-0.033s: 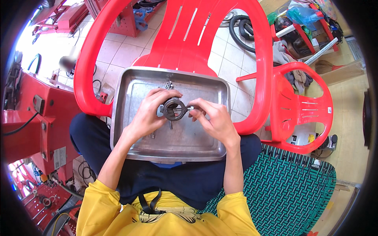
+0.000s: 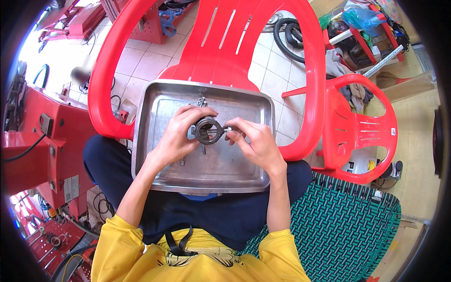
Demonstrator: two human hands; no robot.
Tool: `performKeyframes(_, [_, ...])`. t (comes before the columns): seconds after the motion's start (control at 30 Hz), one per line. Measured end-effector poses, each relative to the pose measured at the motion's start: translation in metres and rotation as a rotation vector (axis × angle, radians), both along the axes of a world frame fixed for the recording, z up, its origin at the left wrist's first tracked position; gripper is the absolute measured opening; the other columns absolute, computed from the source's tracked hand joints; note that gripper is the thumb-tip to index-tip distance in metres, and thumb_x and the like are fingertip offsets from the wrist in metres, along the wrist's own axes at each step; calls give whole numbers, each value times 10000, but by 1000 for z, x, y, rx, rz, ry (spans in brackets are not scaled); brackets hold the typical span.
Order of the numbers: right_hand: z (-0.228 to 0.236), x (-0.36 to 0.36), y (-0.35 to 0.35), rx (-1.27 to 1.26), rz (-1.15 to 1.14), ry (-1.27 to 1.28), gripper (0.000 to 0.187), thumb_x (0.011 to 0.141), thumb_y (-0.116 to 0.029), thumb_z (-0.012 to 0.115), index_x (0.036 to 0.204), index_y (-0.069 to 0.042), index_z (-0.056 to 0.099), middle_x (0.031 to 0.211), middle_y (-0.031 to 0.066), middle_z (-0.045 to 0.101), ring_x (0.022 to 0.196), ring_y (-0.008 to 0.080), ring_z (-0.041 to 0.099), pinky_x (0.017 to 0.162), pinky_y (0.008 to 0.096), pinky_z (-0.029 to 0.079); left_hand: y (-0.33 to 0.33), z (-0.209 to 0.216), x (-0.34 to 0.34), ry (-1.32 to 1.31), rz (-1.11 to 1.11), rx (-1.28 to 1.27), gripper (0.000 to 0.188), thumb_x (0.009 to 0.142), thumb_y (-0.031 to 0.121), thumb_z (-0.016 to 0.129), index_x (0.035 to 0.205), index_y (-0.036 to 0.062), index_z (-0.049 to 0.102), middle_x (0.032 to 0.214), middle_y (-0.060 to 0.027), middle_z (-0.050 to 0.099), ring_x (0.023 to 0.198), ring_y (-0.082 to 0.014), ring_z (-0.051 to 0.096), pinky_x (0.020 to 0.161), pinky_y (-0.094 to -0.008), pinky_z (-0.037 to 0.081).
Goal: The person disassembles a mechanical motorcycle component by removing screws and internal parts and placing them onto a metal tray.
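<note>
My left hand [image 2: 182, 134] is closed around a dark metal ring-shaped part [image 2: 201, 137], held above the metal tray with its round opening facing up. On the ring's right side sticks out a silver bolt [image 2: 227, 129]. My right hand [image 2: 251, 141] pinches the outer end of this bolt between thumb and fingertips. Beneath my hands lies the shallow rectangular metal tray [image 2: 225, 181]. A few small bolts or nuts [image 2: 202, 102] rest in it just beyond my left hand. Under the ring a thin rod [image 2: 204, 149] partly shows.
The tray's far side rests on a red plastic chair [image 2: 206, 61], its near side over my lap. A smaller red chair [image 2: 359, 124] stands at the right. Green woven seating [image 2: 338, 225] is near my right side. Red machinery [image 2: 66, 141] stands close on the left.
</note>
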State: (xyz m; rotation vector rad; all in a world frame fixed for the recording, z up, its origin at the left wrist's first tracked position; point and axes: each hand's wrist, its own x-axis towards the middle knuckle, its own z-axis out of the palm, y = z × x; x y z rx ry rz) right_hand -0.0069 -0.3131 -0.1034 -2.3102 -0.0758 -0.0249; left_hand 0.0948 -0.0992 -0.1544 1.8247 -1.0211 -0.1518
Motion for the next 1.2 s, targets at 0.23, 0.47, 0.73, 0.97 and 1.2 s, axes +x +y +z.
performKeyframes(0.23, [-2,0,3,-39,20,-15,239,947,-268,728,1042,-54,676,905,174,713,831,404,685,693,461,534,2,1,0,13,-13,6,535,706,-34,785,1219,63,666,1257,-98,717,1260,-284,648,1109,-431,428])
performKeyframes(0.47, [-2,1,3,-52,-2,60,225,973,-271,695,1020,-53,669,882,175,700,823,410,680,676,470,518,2,1,0,-14,-5,-22,611,655,-79,752,1241,63,651,1218,-119,708,1196,-320,644,1091,-442,452])
performKeyframes(0.73, [-4,2,6,-85,-4,1,203,1002,-257,655,1030,-56,657,845,174,688,807,414,679,664,472,511,3,1,-2,-12,12,-13,609,659,-83,744,1241,64,642,1184,-120,716,1185,-311,655,1114,-466,438])
performKeyframes(0.97, [-5,2,3,-38,-25,43,224,1002,-259,655,976,-37,677,858,181,696,798,407,682,665,459,513,4,-2,0,-4,-4,14,582,701,-15,795,1260,81,667,1253,-90,714,1223,-294,640,1114,-428,432])
performKeyframes(1.2, [-2,1,4,-64,5,-21,247,1002,-273,660,970,-29,679,818,193,677,780,413,667,656,458,503,2,1,1,7,-16,-7,549,707,-32,787,1233,66,663,1252,-99,716,1261,-297,638,1110,-426,431])
